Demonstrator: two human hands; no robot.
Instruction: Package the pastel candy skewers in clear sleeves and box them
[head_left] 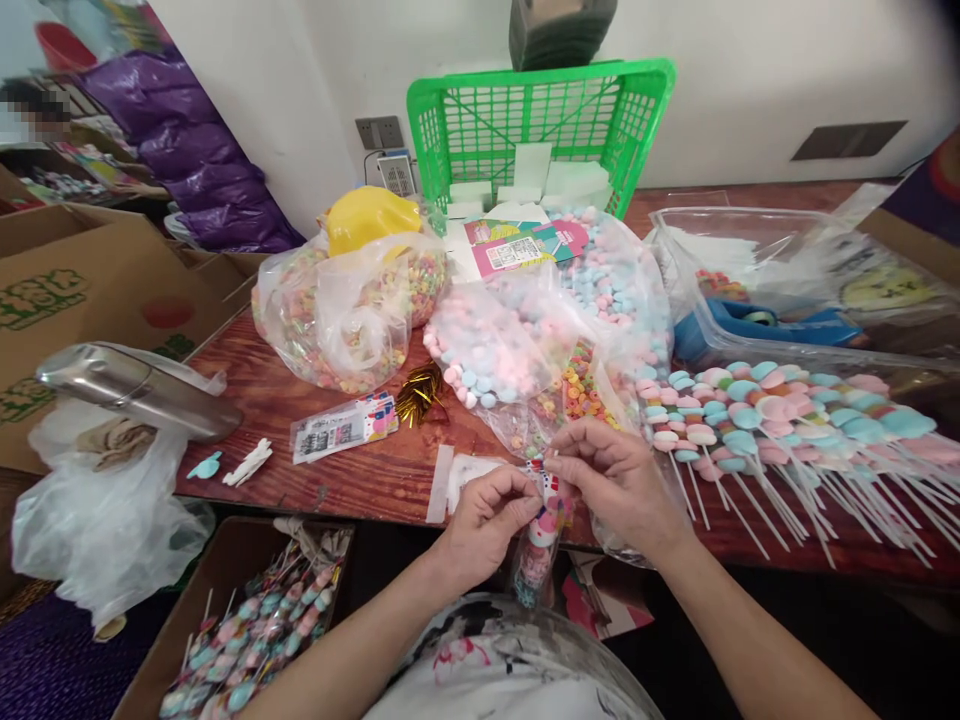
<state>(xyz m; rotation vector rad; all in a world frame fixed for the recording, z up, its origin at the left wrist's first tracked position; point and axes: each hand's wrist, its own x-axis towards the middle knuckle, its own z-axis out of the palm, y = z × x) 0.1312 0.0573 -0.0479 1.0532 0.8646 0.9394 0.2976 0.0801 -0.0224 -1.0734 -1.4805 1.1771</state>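
A clear, colourfully printed candy bag (538, 545) hangs upright at the table's front edge, with pink and blue sweets showing inside. My left hand (487, 520) is closed, thumb and forefinger pinching the bag's left side near its top. On the other side, my right hand (622, 485) pinches at the bag's top; exactly what its fingertips grip is partly hidden. Just beyond my hands lies an open bag of pink and blue marshmallows (487, 345) with ring-shaped gummies (589, 390) beside it. Gold twist ties (421, 395) and flat printed bags (345, 428) lie to the left.
Marshmallow skewers (750, 415) are piled at right, before a clear plastic bin (750, 225). A green basket (540, 75) stands at the back. A steel flask (139, 390) lies at left, above a box of wrapped skewers (255, 640). Another person (37, 115) is far left.
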